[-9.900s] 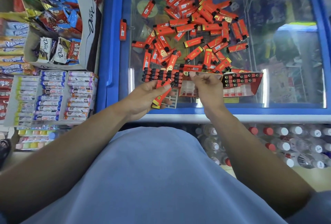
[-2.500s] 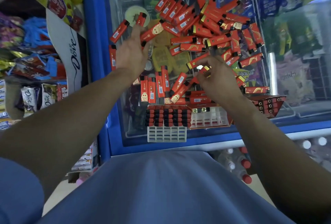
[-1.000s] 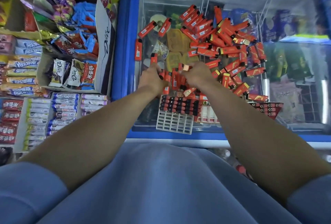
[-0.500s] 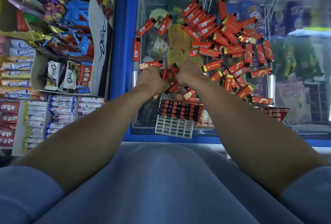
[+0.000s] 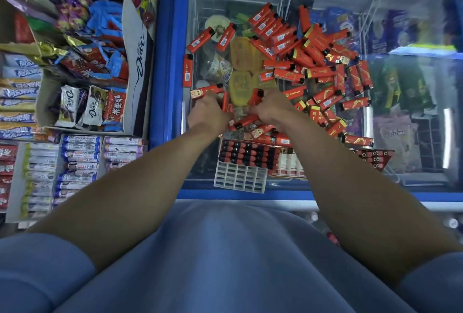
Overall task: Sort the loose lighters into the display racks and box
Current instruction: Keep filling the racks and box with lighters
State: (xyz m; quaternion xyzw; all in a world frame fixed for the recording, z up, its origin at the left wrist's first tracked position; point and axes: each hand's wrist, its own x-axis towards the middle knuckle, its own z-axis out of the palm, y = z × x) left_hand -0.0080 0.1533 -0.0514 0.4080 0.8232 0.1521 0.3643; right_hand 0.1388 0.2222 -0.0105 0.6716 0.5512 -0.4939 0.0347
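Note:
Several loose red lighters (image 5: 313, 62) lie in a heap on the freezer's glass lid. A white display rack (image 5: 240, 175), its far rows filled with lighters, sits at the lid's near edge. Beside it is a second rack (image 5: 288, 165), and a red box (image 5: 373, 158) with lighters lies to the right. My left hand (image 5: 208, 115) grips several lighters, one sticking out to the left. My right hand (image 5: 271, 110) grips several lighters close beside it, just beyond the racks.
The freezer's blue frame (image 5: 165, 62) runs down the left of the lid; one lighter (image 5: 187, 70) lies against it. Left of it stand a Dove chocolate box (image 5: 87, 107) and trays of candy rolls (image 5: 77, 162). Bottles (image 5: 451, 222) show under the counter edge.
Both hands came back from the heap and closed together over a cluster of lighters above the racks. In the last half second they barely shifted.

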